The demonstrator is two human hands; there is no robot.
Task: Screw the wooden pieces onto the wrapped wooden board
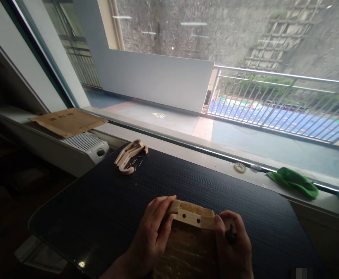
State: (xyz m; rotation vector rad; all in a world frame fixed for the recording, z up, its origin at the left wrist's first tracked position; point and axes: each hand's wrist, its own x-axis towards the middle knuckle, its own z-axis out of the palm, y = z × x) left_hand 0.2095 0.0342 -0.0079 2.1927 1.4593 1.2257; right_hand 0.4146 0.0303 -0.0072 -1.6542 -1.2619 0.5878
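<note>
My left hand (pixel 154 228) is closed around the left end of a pale curved wooden piece (pixel 191 220) with two dark holes in its face. At the other end, my right hand (pixel 236 240) grips the same piece between thumb and fingers. A small dark part with a short pin (pixel 230 235) shows at the right hand's fingers; its kind is unclear. The wooden piece lies against the top end of a brownish wooden board (pixel 189 252) with a shiny surface, whose lower end leaves the view. Part of the board is hidden by both hands.
Curved wooden pieces (pixel 125 159) and several screws (pixel 134 162) lie on the far left of the dark table (pixel 99 205). A tape roll (pixel 240 167) and green cloth (pixel 293 182) rest on the sill. A brown envelope (pixel 70 121) lies on the radiator (pixel 85 145).
</note>
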